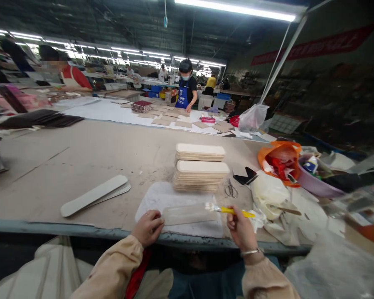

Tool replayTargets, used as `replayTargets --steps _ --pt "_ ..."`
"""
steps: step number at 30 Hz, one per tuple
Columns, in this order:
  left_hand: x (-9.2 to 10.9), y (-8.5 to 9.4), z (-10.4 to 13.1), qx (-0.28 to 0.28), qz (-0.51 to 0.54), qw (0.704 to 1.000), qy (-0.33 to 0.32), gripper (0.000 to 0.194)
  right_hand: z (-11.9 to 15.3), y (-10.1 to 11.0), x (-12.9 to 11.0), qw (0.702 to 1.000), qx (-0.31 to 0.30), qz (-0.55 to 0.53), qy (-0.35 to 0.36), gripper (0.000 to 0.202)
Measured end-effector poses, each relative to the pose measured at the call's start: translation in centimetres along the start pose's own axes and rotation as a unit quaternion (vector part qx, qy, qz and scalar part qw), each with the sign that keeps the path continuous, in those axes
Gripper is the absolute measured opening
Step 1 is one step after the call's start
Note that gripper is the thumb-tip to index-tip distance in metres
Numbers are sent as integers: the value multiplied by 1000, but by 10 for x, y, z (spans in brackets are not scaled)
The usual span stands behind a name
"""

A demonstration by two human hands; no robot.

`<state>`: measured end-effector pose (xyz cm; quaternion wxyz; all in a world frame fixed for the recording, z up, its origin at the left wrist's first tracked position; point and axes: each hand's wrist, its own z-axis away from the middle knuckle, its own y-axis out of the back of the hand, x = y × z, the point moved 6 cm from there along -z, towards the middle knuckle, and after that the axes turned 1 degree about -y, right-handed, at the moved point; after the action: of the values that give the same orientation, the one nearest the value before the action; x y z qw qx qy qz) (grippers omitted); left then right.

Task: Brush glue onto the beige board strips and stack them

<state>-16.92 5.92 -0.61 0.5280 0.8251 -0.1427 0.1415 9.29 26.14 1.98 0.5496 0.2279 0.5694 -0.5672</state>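
A yellow-handled brush point(227, 209) is gripped in my right hand point(241, 228), its pale bristles over the right part of a flat rounded strip point(183, 214). The strip looks wet and lies on a white sheet point(152, 195) near the table's front edge. My left hand point(148, 227) pinches the strip's left end. Behind the sheet stand two stacks of similar cream strips, a taller near stack point(201, 176) and a lower far stack point(200, 152). To the left lie a few loose pale strips point(95, 195), partly overlapping.
Scissors point(231, 189) and a black scrap point(246, 176) lie right of the stacks. Farther right are an orange bag point(279, 147), a lilac basin point(318, 178) and a cream plastic bag point(269, 195). A person in a blue apron point(183, 93) stands across the table among flat brown pieces.
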Motion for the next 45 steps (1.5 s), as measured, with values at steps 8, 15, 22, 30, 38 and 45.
replayTargets --steps 8,15,22,30,38,45 --pt "-1 1 1 1 17 1000 1 19 4 -105 76 981 -109 158 -18 33" --pt "-1 0 3 1 20 1000 3 19 0 -122 96 965 -122 232 -2 34" --pt "-2 1 2 5 11 1000 -3 19 -3 -105 94 953 -95 287 5 32" --pt "1 4 0 23 9 1000 -13 19 -8 -32 36 910 4 407 82 38" --pt "-2 0 1 21 19 1000 -8 18 5 -42 34 955 5 290 71 34" --pt "-4 0 4 19 19 1000 7 17 8 -110 88 976 -59 208 11 30"
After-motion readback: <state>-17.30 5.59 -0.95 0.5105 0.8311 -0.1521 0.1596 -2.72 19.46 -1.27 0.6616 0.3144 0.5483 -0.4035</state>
